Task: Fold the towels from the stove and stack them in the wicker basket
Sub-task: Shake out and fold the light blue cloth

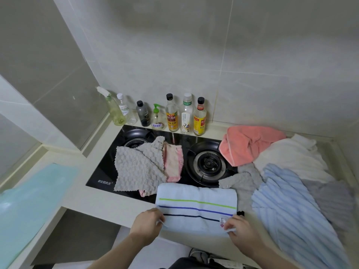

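Observation:
A pale blue towel with green, blue and dark stripes lies folded at the stove's front edge. My left hand pinches its near left corner, and my right hand pinches its near right corner. On the black stove lie a grey textured cloth and a pink cloth. To the right are a coral towel, a white towel, a blue ribbed towel and grey towels. No wicker basket is in view.
Several bottles stand in a row against the tiled wall behind the stove. A light blue sheet covers the counter at left. The right burner is uncovered. An open gap lies below the counter at lower left.

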A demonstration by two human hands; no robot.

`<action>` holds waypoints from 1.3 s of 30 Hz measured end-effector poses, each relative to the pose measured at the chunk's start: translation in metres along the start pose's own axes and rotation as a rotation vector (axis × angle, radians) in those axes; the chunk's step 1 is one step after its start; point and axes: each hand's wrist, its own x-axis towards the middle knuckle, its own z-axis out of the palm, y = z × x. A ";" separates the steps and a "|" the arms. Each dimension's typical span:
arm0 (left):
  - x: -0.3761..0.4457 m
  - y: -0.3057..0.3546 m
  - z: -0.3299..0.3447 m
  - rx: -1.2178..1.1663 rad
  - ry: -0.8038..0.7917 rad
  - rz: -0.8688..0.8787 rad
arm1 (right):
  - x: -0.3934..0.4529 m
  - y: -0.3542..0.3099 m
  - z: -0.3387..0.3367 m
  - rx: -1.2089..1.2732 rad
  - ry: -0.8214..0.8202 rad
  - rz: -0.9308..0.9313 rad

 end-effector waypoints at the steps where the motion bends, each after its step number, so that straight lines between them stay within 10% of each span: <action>1: -0.001 0.000 0.002 0.019 -0.034 -0.009 | -0.001 0.000 0.001 -0.015 -0.023 0.011; 12: 0.011 0.060 -0.010 0.006 -0.070 0.123 | -0.002 -0.036 -0.016 0.444 0.250 0.413; 20: 0.020 0.108 0.006 0.182 -0.487 0.226 | 0.009 -0.054 -0.042 0.526 0.133 0.570; 29: 0.024 0.108 0.009 0.221 -0.529 0.278 | 0.014 -0.030 -0.041 0.658 -0.057 0.534; 39: 0.020 0.062 0.014 -0.244 -0.075 0.126 | 0.010 -0.064 -0.096 0.826 0.131 0.406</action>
